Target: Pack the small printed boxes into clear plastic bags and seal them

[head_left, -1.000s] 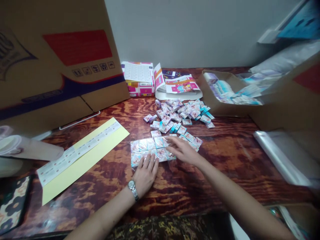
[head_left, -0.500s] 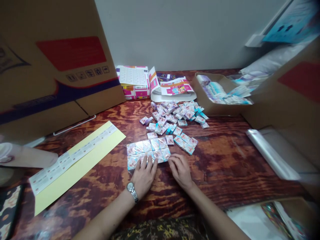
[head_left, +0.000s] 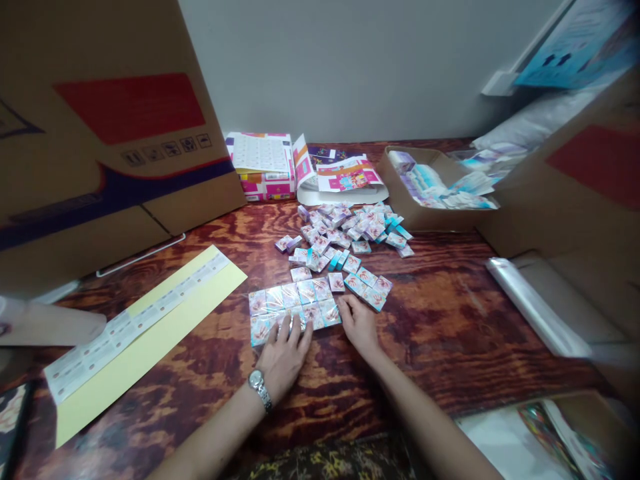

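Left hand [head_left: 283, 357] and right hand [head_left: 359, 325] lie open on the wooden surface [head_left: 440, 327], fingertips touching a two-row block of small printed cartons [head_left: 293, 310]. Loose cartons [head_left: 345, 233] lie just beyond.

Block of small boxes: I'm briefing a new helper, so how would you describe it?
On the wood-grain table, below the loose heap of small boxes, lies a flat block of similar boxes. The left hand touches its lower edge, the right hand its right end. Unlike the heap, it sits in two tight rows.

Table [head_left: 440, 320]: dark, figured wood. Small printed boxes [head_left: 345, 233] lie scattered at centre, a yellow card [head_left: 165, 340] lower left, a cardboard tray [head_left: 395, 193] upper right, clear plastic film [head_left: 535, 307] at right.
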`<move>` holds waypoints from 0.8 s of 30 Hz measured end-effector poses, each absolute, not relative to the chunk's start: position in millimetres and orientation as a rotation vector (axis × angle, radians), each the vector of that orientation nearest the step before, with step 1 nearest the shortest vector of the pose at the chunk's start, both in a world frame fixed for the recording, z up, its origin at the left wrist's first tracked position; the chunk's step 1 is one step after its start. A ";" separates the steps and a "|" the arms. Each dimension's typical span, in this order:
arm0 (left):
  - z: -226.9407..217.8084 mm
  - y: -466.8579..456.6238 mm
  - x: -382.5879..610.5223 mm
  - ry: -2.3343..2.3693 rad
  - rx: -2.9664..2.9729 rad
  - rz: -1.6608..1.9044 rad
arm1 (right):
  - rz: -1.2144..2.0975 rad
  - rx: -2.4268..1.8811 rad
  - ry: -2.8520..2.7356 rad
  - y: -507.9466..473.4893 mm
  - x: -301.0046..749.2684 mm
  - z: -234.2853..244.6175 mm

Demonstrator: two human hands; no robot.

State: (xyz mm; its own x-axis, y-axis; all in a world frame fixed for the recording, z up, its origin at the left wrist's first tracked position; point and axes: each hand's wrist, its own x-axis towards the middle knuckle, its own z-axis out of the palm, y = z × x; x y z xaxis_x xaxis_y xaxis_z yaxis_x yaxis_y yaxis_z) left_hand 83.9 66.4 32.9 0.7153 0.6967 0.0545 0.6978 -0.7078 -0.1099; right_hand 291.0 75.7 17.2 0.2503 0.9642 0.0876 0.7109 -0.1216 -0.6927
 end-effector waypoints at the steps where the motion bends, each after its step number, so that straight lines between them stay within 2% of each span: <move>1: 32.8 67.0 83.8 -1.145 -2.797 -0.012 | 0.528 -1.913 -1.513 76.4 292.1 14.8; 9: 38.7 70.5 90.6 -1.166 -2.848 0.013 | 0.676 -1.918 -1.444 88.1 299.2 -8.7; 13: 39.9 69.6 95.8 -1.182 -2.819 -0.002 | 0.702 -1.988 -1.449 90.5 306.9 -5.0; 19: 36.8 67.4 98.0 -1.200 -2.799 -0.024 | 0.355 -1.816 -1.465 61.0 293.0 26.7; 24: 36.5 67.3 98.9 -1.189 -2.803 -0.029 | 0.685 -1.718 -1.697 53.8 266.9 9.2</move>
